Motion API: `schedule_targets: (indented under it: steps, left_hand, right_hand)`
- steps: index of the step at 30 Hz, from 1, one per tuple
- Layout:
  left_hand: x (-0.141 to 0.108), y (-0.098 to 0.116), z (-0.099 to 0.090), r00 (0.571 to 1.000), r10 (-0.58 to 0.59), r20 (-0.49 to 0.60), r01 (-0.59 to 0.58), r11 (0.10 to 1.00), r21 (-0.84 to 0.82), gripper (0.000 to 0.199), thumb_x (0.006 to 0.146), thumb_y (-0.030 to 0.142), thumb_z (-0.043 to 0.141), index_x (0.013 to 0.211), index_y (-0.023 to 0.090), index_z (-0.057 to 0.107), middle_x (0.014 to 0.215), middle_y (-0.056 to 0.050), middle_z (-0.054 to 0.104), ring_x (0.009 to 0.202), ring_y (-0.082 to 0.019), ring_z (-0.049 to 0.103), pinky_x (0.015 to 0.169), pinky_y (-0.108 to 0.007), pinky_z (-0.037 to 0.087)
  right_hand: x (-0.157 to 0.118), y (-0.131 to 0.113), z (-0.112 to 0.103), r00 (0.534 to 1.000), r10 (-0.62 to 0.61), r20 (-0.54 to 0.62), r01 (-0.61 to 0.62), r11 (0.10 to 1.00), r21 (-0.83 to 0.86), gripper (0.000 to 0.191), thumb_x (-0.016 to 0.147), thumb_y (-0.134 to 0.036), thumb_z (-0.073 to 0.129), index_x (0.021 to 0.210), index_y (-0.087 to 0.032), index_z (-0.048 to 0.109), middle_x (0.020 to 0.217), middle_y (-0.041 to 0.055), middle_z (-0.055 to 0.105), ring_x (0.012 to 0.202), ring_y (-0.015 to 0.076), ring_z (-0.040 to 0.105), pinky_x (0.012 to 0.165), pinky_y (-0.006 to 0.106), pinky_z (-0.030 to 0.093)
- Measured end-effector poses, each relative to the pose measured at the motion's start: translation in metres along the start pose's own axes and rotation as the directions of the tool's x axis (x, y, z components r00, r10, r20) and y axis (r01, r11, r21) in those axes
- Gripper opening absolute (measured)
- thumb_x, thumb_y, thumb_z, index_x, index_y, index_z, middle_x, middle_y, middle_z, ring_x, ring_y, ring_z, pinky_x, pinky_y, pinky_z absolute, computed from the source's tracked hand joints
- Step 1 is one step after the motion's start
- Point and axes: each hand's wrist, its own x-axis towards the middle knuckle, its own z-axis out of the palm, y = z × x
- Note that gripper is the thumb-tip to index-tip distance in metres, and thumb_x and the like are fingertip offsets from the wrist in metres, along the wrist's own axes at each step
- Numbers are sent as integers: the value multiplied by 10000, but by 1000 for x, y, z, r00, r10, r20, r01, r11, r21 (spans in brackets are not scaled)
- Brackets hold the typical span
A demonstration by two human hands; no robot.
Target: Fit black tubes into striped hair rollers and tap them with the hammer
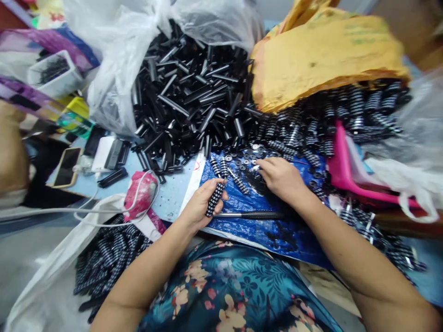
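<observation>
My left hand [204, 205] is wrapped round a black cylinder with rows of white characters [215, 199], held tilted above the front of a blue plastic sheet [238, 233]. Over the same sheet, my right hand [281, 179] reaches down with thumb and fingers pinched together. A tiny pale piece shows at its fingertips, too small to name. Small round washers [246, 162] lie scattered just beyond those fingers. Between the hands, another character-covered cylinder [238, 182] rests beside a heap of fine black bits [258, 180]. A metal rod with a black grip [261, 215] lies across the sheet near me.
Black tubes [194, 97] form a large pile at the back, beside clear plastic bags [114, 60]. A yellow sack [328, 55] spills character-covered cylinders at right, near a pink tray [342, 161]. At left are a phone [65, 167], cables and another person's arm [12, 147].
</observation>
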Motion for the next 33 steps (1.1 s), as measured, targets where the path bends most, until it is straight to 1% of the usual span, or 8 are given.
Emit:
schedule_targets:
  steps: [2, 3, 5, 7, 9, 13, 28, 33]
  left_hand:
    - [-4, 0, -4, 1000, 4, -7, -4, 1000, 19, 494, 823, 545, 726, 1088, 145, 607, 679, 2, 647, 400, -53, 465, 384, -164, 275]
    - [-5, -1, -4, 1000, 11, -3, -11, 999, 35, 477, 821, 532, 732, 1059, 136, 614, 665, 4, 644, 397, -47, 457, 388, -164, 271]
    - [-7, -5, 0, 999, 14, 44, -17, 996, 83, 440, 821, 506, 741, 1006, 123, 626, 650, 5, 643, 398, -38, 451, 402, -164, 275]
    - [-9, -9, 6, 992, 2, 126, -20, 990, 141, 426, 837, 503, 724, 992, 117, 633, 647, 2, 648, 403, -37, 457, 417, -168, 285]
    - [-10, -12, 11, 983, -5, 184, -31, 981, 191, 414, 848, 501, 711, 993, 121, 630, 644, 5, 650, 406, -38, 458, 428, -173, 291]
    - [-13, -18, 11, 981, -10, 194, -36, 972, 234, 389, 848, 500, 705, 922, 131, 608, 635, 13, 642, 405, -34, 445, 424, -177, 277]
    - [-21, -20, 3, 984, -20, 177, -19, 976, 215, 371, 826, 490, 721, 884, 147, 591, 612, 34, 612, 385, -28, 420, 395, -179, 275]
    - [-20, -19, 4, 985, -27, 171, -16, 970, 241, 390, 824, 513, 712, 880, 145, 595, 594, 43, 590, 382, -29, 410, 391, -180, 270]
  right_hand:
    - [-7, -14, 0, 989, 112, -94, -71, 929, 364, 216, 951, -347, 581, 1087, -242, 712, 1053, 85, 710, 960, 233, 661, 892, 405, 529]
    - [-12, -25, 1, 978, 199, -64, -126, 808, 576, 204, 937, -393, 610, 1052, -256, 706, 1027, 64, 716, 940, 219, 675, 884, 399, 544]
    - [-20, -51, 4, 924, 362, 123, -273, 399, 875, 231, 900, -481, 655, 948, -255, 669, 909, 29, 729, 851, 197, 702, 839, 388, 573]
    - [-26, -76, 10, 852, 414, 321, -378, 61, 924, 292, 840, -522, 719, 896, -248, 638, 856, 12, 741, 784, 180, 705, 809, 372, 584]
    - [-32, -91, 16, 808, 426, 408, -404, -103, 909, 319, 793, -519, 771, 902, -245, 647, 867, 6, 757, 766, 164, 700, 809, 349, 582]
    - [-44, -98, 21, 792, 441, 422, -390, -168, 906, 326, 781, -500, 792, 971, -249, 707, 910, 5, 776, 787, 145, 697, 842, 319, 567]
    - [-50, -103, 26, 805, 450, 385, -374, -119, 920, 321, 747, -481, 827, 947, -249, 733, 935, 21, 783, 806, 155, 707, 818, 322, 583]
    - [-49, -104, 28, 771, 479, 420, -370, -200, 907, 314, 750, -488, 825, 927, -250, 719, 907, 14, 784, 776, 149, 713, 771, 308, 595]
